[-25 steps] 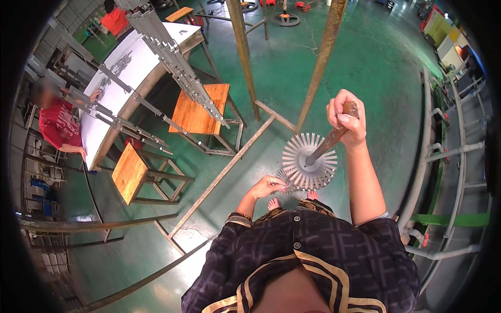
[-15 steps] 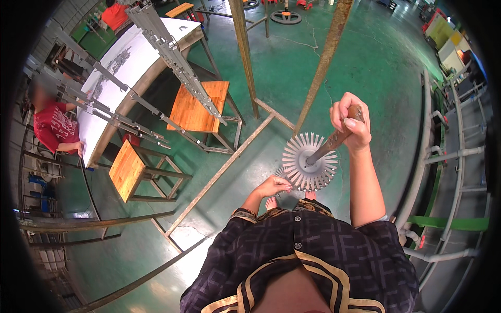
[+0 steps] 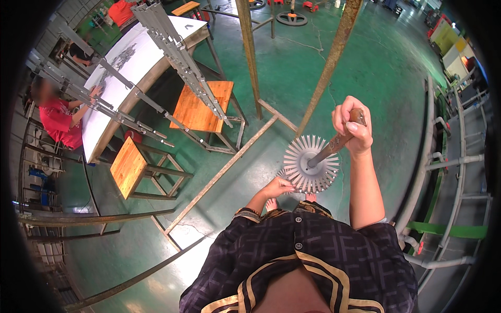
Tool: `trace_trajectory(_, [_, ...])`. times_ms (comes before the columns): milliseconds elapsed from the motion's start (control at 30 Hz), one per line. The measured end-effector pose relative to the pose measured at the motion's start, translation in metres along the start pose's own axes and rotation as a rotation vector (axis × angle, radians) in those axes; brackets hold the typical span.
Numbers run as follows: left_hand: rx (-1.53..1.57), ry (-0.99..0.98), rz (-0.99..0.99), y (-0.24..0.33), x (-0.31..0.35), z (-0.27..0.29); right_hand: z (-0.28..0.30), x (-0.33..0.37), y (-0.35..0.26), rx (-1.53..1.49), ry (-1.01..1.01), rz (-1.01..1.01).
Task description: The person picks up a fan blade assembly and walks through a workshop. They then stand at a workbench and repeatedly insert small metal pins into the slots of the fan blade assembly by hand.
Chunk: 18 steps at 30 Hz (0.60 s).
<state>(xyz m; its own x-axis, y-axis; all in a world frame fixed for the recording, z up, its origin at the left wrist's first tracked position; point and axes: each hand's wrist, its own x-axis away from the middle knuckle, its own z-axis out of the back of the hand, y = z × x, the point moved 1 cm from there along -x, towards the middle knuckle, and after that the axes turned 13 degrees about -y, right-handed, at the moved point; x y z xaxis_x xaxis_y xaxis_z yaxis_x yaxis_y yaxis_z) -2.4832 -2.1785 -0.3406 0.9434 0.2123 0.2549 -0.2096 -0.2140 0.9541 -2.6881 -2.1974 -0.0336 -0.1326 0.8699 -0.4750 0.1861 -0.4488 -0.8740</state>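
My right hand point(image 3: 353, 125) is wrapped round the rusty brown upper end of an upright rod point(image 3: 342, 140). Lower on that rod sits a round grey disc point(image 3: 308, 163) ringed with narrow strips that fan outward like spokes. At the disc's near left rim, my left hand point(image 3: 280, 186) has thumb and fingertips pinched together; whatever lies between them is too small to make out. Part of a second spoked disc point(image 3: 282, 173) shows lower down, mostly hidden behind the first disc and my left hand.
A rusty metal frame point(image 3: 224, 169) stands close by, its posts point(image 3: 326, 68) rising ahead. Grey racks of strips point(image 3: 182, 57) hang left, above wooden stools point(image 3: 203, 107). A person in red point(image 3: 57, 122) works at a white table point(image 3: 94, 125). Grey pipes point(image 3: 459, 161) run along the right.
My view has shifted slightly. Both hands keep their places on the rod and at the disc's rim. The person in red has drawn back from the table's edge and reaches over its top.
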Motion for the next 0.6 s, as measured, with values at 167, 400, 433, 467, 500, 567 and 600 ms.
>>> trace_trajectory(167, [-0.054,0.126,0.093,0.034,0.019,-0.002,0.004,0.001,0.002,-0.003,-0.002,0.014])
trace_trajectory(400, [-0.681,0.294,0.098,0.154,0.121,0.064,-0.002,-0.005,-0.002,-0.049,0.032,0.033])
trace_trajectory(433, [-0.754,0.334,0.117,0.196,0.144,0.064,-0.002,-0.005,-0.003,-0.063,0.034,0.033])
trace_trajectory(467, [-0.865,0.44,0.021,0.24,0.166,0.061,-0.002,-0.004,-0.003,-0.06,0.037,0.033])
trace_trajectory(500, [-0.973,0.538,-0.081,0.282,0.185,0.057,-0.001,-0.003,-0.003,-0.053,0.043,0.028])
trace_trajectory(567, [-1.135,0.857,-0.252,0.347,0.221,0.047,-0.002,-0.001,-0.004,-0.04,0.043,0.028])
trace_trajectory(600, [-1.139,1.013,-0.341,0.375,0.237,0.043,-0.002,0.0,-0.004,-0.032,0.043,0.025])
